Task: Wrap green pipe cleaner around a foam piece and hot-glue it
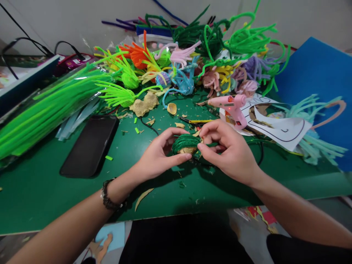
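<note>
Between my hands is a small rounded bundle of dark green pipe cleaners (182,142), laid side by side over a tan core that shows along its lower edge. My left hand (157,153) curves around its left side, thumb below and fingers behind. At the right end, the fingertips of my right hand (231,152) close in a pinch, and my fingers partly hide what they grip there. A pink glue gun (232,106) with a small lit red spot lies just beyond my right hand. Behind the bundle is a yellow pencil-like stick (200,121).
A black phone (89,146) and a bag of bright green pipe cleaners (60,99) lie to the left. Colourful pipe-cleaner pieces (184,80) crowd the back. Tan lumps (145,104) and scraps dot the green tabletop (154,201). Cut white paper (286,128) and a blue board (316,77) are right.
</note>
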